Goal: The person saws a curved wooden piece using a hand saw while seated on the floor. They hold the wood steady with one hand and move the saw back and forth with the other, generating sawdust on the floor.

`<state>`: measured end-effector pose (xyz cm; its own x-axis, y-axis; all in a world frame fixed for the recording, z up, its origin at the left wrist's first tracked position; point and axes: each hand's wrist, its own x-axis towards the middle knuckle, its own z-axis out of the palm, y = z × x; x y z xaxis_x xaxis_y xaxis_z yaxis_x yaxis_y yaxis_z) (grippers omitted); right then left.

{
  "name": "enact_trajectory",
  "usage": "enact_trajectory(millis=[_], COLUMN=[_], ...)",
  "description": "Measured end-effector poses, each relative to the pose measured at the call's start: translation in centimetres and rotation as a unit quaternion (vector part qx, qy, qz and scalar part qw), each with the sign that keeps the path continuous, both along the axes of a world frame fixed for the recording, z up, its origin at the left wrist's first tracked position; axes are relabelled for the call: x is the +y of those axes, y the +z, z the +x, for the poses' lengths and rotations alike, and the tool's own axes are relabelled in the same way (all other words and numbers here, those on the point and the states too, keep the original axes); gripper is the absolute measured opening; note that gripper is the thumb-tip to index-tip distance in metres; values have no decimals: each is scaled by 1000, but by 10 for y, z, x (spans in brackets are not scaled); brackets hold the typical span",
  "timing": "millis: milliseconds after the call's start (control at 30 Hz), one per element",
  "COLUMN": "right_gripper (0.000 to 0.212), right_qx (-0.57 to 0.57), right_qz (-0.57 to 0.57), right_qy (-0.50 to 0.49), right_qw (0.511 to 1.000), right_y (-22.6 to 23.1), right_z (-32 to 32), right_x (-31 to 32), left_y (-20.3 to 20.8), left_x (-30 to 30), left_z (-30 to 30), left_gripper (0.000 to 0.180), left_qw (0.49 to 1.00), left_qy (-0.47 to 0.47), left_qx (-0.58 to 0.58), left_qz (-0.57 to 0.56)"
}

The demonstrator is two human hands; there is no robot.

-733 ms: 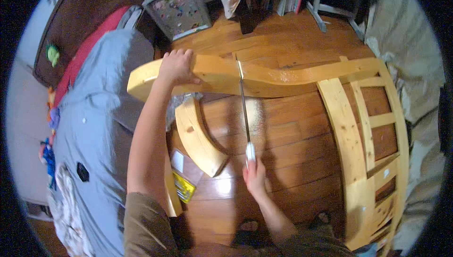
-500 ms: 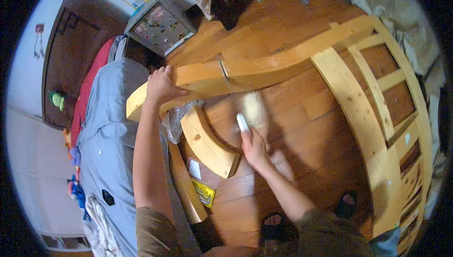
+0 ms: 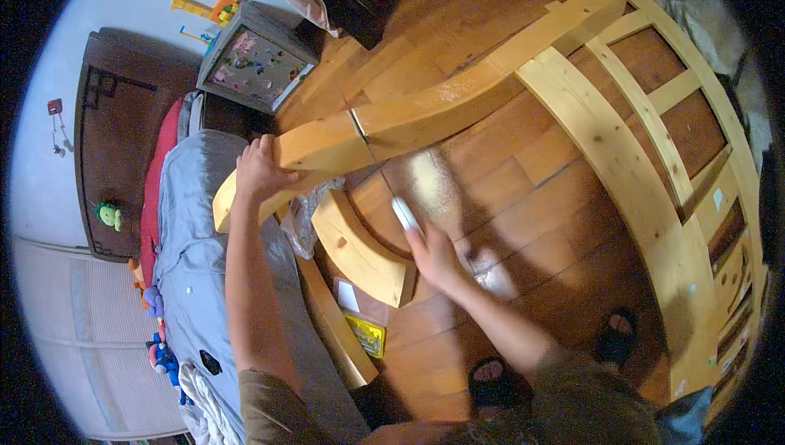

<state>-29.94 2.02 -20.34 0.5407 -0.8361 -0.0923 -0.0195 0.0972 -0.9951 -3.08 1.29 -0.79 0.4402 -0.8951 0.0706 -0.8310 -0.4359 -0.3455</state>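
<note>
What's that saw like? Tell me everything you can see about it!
The saw has a smooth, white, rounded handle and a thin, straight blade that looks like metal. The right hand grips the handle. From there the blade slants away and to the left, into a narrow cut in the long, yellowish wooden beam. Its teeth and far tip are too small or hidden to make out.

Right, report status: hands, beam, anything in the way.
Left hand gripping curved wooden beam. Right hand on white saw handle, blade in the beam's cut. Loose curved wood piece on floor nearby.
</note>
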Motion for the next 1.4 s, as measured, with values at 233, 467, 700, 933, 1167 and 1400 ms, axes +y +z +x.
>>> enact_trajectory(millis=[233,467,700,933,1167,1400], right_gripper=[39,36,34,32,36,31], right_qx=[-12,58,-7,30,13,9], right_qz=[38,27,41,46,43,32], right_qy=[25,24,6,57,25,41], right_qw=[999,998,999,997,999,999], right_y=[1,-30,11,-26,6,-22], right_z=[-7,-57,23,-83,48,-52], right_x=[17,72,-13,76,-27,47], left_y=[6,-1,4,5,-2,5], left_x=[6,9,0,10,3,6], left_z=[4,16,-3,6,4,4], left_gripper=[70,72,73,70,69,72], left_qw=[1000,1000,1000,1000,1000,1000], left_qy=[11,-10,25,6,-6,-9], left_qx=[-6,-5,7,-10,13,-9], left_qz=[3,6,14,-4,0,1])
